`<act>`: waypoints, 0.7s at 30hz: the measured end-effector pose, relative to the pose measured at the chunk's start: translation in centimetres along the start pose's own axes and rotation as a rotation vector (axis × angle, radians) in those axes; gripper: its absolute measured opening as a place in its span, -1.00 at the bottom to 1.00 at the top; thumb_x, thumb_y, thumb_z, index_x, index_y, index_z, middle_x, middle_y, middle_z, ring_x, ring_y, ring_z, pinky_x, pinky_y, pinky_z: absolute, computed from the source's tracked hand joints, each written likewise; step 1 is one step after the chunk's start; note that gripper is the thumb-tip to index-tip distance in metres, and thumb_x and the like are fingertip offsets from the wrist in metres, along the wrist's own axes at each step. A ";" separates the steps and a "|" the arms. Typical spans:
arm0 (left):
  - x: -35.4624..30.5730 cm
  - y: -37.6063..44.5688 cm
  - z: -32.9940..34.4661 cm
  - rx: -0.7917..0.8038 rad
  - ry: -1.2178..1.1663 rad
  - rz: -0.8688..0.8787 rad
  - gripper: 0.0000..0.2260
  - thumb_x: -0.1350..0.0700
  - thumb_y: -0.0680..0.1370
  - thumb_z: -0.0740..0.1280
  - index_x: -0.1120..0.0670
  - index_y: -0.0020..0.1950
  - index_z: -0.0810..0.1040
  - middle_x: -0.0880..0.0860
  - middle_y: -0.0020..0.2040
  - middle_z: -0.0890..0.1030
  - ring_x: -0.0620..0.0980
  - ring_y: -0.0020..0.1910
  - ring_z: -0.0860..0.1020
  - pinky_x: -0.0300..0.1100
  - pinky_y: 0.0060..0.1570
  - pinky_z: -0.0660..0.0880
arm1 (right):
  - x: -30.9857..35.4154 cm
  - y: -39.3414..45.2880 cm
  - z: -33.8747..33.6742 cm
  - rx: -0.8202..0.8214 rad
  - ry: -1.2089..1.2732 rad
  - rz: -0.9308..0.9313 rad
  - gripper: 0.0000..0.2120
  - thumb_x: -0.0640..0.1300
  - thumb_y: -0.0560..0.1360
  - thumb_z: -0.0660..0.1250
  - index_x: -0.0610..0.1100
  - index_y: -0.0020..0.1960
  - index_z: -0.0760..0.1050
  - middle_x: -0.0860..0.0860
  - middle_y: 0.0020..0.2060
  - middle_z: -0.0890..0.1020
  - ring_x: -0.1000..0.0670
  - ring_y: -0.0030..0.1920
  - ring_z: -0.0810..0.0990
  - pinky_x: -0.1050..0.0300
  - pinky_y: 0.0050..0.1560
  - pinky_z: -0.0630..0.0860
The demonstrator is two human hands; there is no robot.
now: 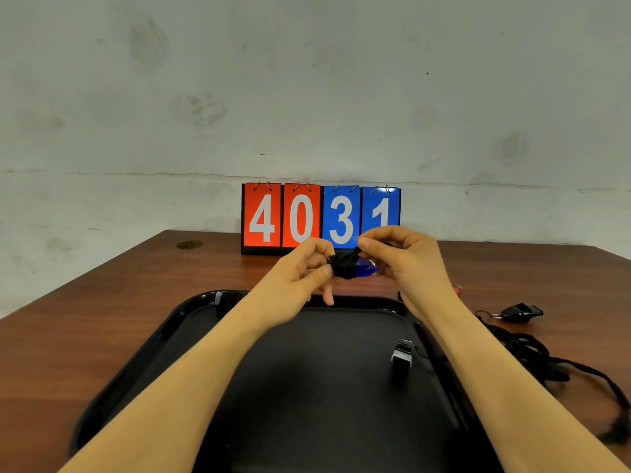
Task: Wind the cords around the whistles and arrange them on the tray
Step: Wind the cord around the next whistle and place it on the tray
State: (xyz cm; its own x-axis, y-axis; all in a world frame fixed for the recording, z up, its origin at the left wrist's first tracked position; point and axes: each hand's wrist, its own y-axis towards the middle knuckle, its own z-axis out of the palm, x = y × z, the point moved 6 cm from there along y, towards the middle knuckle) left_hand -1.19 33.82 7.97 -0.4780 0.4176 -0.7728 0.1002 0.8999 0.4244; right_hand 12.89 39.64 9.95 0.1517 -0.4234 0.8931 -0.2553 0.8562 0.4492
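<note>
Above the far rim of the black tray (191, 322) I hold a blue whistle (365, 269) between both hands. Black cord (345, 266) is wound round its left part. My left hand (304, 271) pinches the wound end with thumb and fingers. My right hand (406, 257) grips the other end, its thumb and forefinger pinching the cord on top. A black whistle (520, 313) with a key ring lies on the table right of the tray, its black cord (546, 363) trailing loose toward me. A small black-and-silver clip (402, 356) lies on the tray's right part.
A flip scoreboard (321, 216) reading 4031 stands at the table's far edge against the wall. A bit of something red (457, 289) peeks out behind my right wrist. The brown table (102, 312) extends left of the tray.
</note>
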 end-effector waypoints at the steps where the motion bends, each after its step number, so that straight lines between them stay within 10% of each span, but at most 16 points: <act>1: 0.1 0.0 0.0 -0.006 -0.036 -0.005 -0.89 0.23 0.60 0.14 0.04 0.05 0.37 -0.07 -0.15 0.61 -0.11 -0.28 0.58 -0.38 -0.29 0.43 | -0.2 0.0 0.1 0.006 0.018 0.017 -0.91 -0.28 0.41 0.41 -0.12 -0.23 0.59 0.02 -0.36 0.65 0.05 -0.34 0.58 0.24 -0.35 0.53; 21: 1.0 0.0 -1.2 -0.219 -0.279 -0.081 -0.93 0.30 0.57 0.18 0.14 -0.04 0.37 0.10 -0.12 0.63 0.01 -0.32 0.62 -0.17 -0.24 0.51 | -0.8 -0.3 1.2 0.113 0.058 0.037 -0.91 -0.33 0.41 0.38 -0.19 -0.12 0.57 -0.07 -0.36 0.65 0.01 -0.34 0.60 0.15 -0.14 0.59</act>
State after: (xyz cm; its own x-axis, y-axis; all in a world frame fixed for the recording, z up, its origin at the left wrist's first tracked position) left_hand -2.66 34.08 7.77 -0.2173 0.3911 -0.8943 -0.1323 0.8960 0.4239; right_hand 11.71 39.37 9.11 0.1945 -0.3710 0.9080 -0.3676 0.8307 0.4181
